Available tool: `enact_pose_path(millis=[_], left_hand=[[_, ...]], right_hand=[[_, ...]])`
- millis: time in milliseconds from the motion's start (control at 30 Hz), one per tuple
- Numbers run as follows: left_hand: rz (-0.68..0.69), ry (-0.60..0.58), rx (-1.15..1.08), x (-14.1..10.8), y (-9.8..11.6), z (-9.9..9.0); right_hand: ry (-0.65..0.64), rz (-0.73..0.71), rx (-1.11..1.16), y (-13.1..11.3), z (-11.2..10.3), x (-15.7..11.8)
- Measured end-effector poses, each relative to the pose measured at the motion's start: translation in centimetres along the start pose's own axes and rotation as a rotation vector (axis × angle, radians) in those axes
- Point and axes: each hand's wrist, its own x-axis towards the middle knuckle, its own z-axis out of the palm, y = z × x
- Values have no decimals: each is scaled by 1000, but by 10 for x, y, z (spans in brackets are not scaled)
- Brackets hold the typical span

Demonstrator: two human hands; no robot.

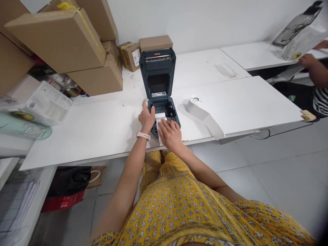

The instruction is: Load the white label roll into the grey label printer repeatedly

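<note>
A dark label printer (159,73) stands at the table's front edge, its lid raised. Inside its bay sits a small white paper roll (161,115), with a strip coming out over the front. My left hand (147,118) grips the printer's left side, thumb at the inner rim and index finger stretched along the outside. Flat over the paper at the printer's front lies my right hand (170,133), fingers extended and partly covering the strip. To the right, another label roll (196,106) rests on the table with its loose end trailing toward the front edge.
Stacked cardboard boxes (94,77) fill the back left of the white table (102,126). A green bottle (25,125) and a white box (51,104) are at far left. On the right are a clear bottle (294,27) and another person's hand (307,61).
</note>
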Motion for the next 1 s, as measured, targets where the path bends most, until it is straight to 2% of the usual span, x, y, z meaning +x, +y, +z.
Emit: enact_pose_path(millis=[1000], left_hand=[[-9, -15, -5, -2, 4, -5]], right_hand=[[77, 3, 47, 7, -1, -13]])
